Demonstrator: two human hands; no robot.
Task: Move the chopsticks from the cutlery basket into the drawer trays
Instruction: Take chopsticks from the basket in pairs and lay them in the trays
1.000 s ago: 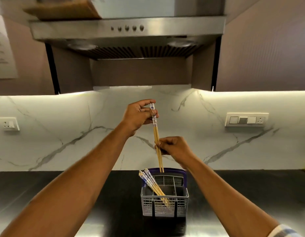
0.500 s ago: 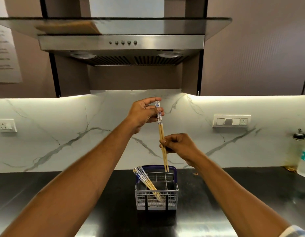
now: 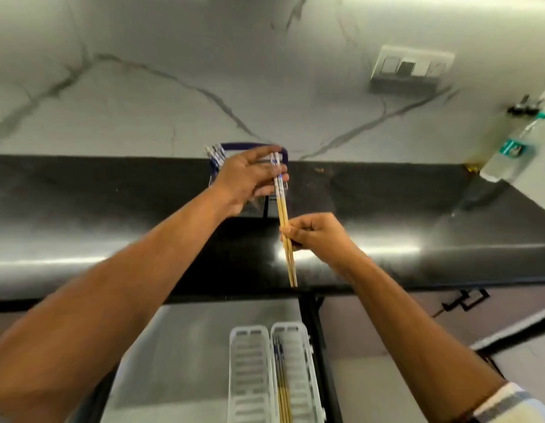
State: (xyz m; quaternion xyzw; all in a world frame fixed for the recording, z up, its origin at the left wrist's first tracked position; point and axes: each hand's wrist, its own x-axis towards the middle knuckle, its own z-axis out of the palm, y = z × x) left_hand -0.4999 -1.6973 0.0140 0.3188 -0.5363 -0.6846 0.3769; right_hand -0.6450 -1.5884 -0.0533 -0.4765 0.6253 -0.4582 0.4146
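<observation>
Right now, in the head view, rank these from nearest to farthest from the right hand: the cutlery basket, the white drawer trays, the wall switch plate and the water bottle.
From the right hand:
1. Cutlery basket, just up-left, behind the left hand.
2. Drawer trays, below, in the open drawer.
3. Wall switch plate, upper right, on the marble wall.
4. Water bottle, far right, in the counter's corner.

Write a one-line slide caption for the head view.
Both hands, left and right, hold a chopstick pair over the counter, above drawer trays.

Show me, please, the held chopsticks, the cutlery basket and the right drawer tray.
held chopsticks [image 3: 284, 221], head view, bare wooden shafts.
cutlery basket [image 3: 250, 145], head view, blue handle.
right drawer tray [image 3: 298, 361], head view, slotted floor.
</observation>
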